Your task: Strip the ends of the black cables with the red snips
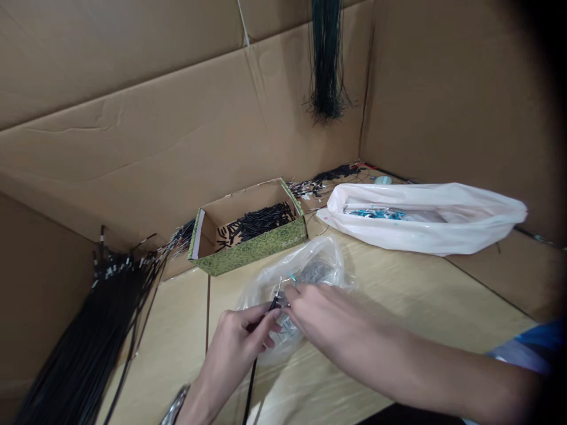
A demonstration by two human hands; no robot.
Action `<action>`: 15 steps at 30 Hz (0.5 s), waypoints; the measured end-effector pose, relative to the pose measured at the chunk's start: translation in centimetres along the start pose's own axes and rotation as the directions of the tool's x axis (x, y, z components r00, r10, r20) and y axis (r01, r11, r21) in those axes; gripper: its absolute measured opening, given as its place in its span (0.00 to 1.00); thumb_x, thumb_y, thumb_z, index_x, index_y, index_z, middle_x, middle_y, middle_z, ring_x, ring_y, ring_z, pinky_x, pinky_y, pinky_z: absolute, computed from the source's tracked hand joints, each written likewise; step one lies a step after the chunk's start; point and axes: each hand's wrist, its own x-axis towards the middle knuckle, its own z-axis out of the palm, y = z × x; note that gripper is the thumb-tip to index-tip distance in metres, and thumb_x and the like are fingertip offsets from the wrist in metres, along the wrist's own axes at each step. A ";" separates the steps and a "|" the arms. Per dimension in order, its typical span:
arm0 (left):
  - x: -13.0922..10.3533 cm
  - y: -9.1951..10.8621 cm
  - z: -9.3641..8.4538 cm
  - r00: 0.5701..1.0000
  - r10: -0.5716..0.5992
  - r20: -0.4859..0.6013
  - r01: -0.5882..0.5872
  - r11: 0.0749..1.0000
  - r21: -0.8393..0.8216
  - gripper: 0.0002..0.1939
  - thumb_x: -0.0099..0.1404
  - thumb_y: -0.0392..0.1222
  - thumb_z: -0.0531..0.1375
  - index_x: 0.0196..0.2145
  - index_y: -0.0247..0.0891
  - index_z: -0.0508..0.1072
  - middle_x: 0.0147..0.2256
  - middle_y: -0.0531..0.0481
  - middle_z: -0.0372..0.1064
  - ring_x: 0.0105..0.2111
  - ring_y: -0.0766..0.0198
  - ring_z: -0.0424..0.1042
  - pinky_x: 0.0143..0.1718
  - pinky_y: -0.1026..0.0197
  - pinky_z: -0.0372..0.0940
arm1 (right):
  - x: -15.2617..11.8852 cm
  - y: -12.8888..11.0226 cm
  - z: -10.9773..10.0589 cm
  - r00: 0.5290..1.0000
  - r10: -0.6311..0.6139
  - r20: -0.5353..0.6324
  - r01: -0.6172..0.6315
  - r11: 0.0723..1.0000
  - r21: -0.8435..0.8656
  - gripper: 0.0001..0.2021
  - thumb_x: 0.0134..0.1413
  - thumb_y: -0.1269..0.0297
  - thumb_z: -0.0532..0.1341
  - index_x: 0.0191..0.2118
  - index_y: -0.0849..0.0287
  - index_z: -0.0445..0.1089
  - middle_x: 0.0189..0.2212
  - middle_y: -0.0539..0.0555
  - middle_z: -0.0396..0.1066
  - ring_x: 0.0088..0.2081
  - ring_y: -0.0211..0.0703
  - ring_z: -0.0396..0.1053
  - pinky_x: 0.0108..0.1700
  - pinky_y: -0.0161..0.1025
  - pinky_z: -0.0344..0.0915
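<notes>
My left hand (239, 333) is closed on a black cable (251, 386), its thin end pointing up and away past the fingertips. The cable's other part hangs down from under the hand toward the near edge. Right beside it, my right hand (316, 310) has its fingers pinched together at the cable's end. What those fingers hold is mostly hidden. A thin pale wire with a small blue tip (293, 278) shows just beyond them. Both hands are over a clear plastic bag (330, 251) with small greyish pieces inside.
Behind the bag, a green patterned box (252, 254) holds many short black tubes (266, 224). A white plastic bag (425, 236) with blue-tipped pieces lies at the right. Black cables (84, 330) are bundled at the left. Dark wires (326, 71) hang on the cardboard wall (177, 118).
</notes>
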 end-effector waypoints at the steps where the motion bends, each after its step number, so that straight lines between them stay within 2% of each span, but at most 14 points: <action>1: -0.1 0.0 0.0 1.000 0.003 0.001 -0.003 0.998 0.061 0.21 0.71 0.52 0.56 0.31 0.35 0.79 0.24 0.47 0.76 0.22 0.61 0.73 0.25 0.65 0.64 | 0.2 -0.3 -0.3 1.000 -0.011 0.016 0.011 1.000 -0.020 0.14 0.52 0.85 0.54 0.32 0.63 0.74 0.27 0.56 0.74 0.25 0.42 0.70 0.27 0.38 0.56; 5: 0.0 0.2 0.1 1.000 0.027 -0.004 -0.026 0.983 0.182 0.21 0.72 0.50 0.55 0.28 0.34 0.78 0.19 0.49 0.73 0.21 0.60 0.73 0.25 0.65 0.61 | 0.1 -1.0 -1.2 0.996 -0.082 0.025 0.083 0.993 -0.080 0.17 0.47 0.88 0.53 0.31 0.64 0.75 0.28 0.59 0.76 0.27 0.44 0.72 0.27 0.38 0.57; 8: 0.1 0.4 0.2 0.999 0.036 -0.017 -0.032 0.979 0.200 0.21 0.72 0.49 0.55 0.27 0.34 0.78 0.18 0.50 0.71 0.20 0.61 0.72 0.25 0.66 0.60 | 0.1 -1.1 -1.3 0.995 -0.084 0.050 0.090 0.989 -0.117 0.15 0.49 0.87 0.54 0.31 0.64 0.75 0.29 0.60 0.76 0.28 0.47 0.72 0.28 0.39 0.58; 11: 0.1 0.3 0.1 0.999 0.041 -0.013 -0.038 0.982 0.187 0.21 0.73 0.49 0.54 0.28 0.35 0.78 0.18 0.51 0.71 0.20 0.62 0.72 0.26 0.66 0.61 | 0.1 -0.4 -0.5 0.996 -0.068 0.064 0.076 0.989 -0.125 0.15 0.52 0.86 0.54 0.32 0.64 0.75 0.30 0.59 0.75 0.30 0.48 0.72 0.29 0.40 0.59; 13: 0.1 0.0 0.0 0.998 0.054 -0.020 -0.049 0.985 0.167 0.21 0.73 0.49 0.53 0.29 0.35 0.78 0.19 0.51 0.71 0.20 0.62 0.71 0.26 0.66 0.61 | -0.1 0.7 0.4 0.997 -0.068 0.025 0.070 0.993 -0.096 0.15 0.55 0.86 0.53 0.33 0.63 0.73 0.31 0.58 0.75 0.31 0.48 0.72 0.31 0.40 0.60; 15: 0.2 -0.4 -0.1 0.997 0.065 -0.044 -0.058 0.989 0.134 0.21 0.73 0.50 0.54 0.29 0.35 0.78 0.21 0.51 0.72 0.21 0.62 0.71 0.25 0.66 0.61 | -0.4 2.2 1.2 0.996 -0.062 -0.064 0.061 0.998 -0.019 0.15 0.59 0.83 0.52 0.33 0.60 0.73 0.33 0.55 0.74 0.34 0.47 0.72 0.34 0.40 0.62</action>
